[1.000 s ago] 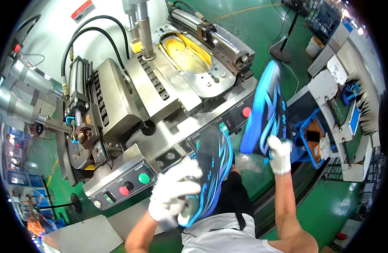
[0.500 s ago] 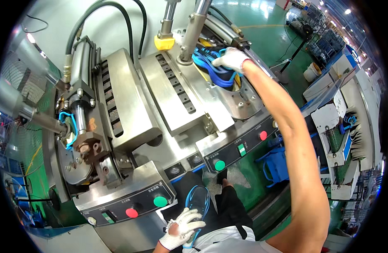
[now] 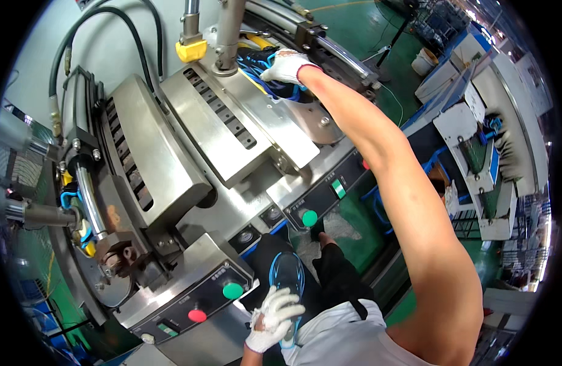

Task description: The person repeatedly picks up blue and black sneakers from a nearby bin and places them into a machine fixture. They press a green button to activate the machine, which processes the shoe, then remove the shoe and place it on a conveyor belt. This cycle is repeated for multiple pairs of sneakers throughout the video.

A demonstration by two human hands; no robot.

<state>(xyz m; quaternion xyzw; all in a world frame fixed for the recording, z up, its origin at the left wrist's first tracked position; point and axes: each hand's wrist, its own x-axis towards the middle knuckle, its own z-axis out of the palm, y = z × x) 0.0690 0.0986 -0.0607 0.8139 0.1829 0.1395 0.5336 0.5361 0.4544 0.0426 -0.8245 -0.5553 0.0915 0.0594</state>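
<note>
A steel press machine [image 3: 189, 152] fills the view, standing on a green floor [image 3: 348, 232] in a workshop; to the right, well apart from it, are white and blue benches [image 3: 494, 158] and a white bucket [image 3: 424, 61] near the far edge of the floor. The machine carries two slanted steel plates [image 3: 146, 158], each with a row of dark slots, and black hoses [image 3: 104, 24] arch over its far left corner. Along its near edge run control panels with a green button [image 3: 232, 290] beside a red button [image 3: 197, 315] at the near left, and another green button [image 3: 309, 218] further right. At the far right corner of the machine, under a steel column [image 3: 227, 36] with a yellow fitting [image 3: 190, 50] next to it, sits a dark shoe with blue lines [image 3: 262, 67]. The right hand [image 3: 287, 66], in a white glove, lies on top of this shoe with fingers spread over it, pressing rather than clamping; the bare arm crosses over the panels and hides part of the machine's right edge. The left hand [image 3: 271, 317], also gloved, is below the near edge of the machine, fingers closed around the heel of a second dark shoe [image 3: 287, 274] with blue lines, held sole up in front of the person's lap.
</note>
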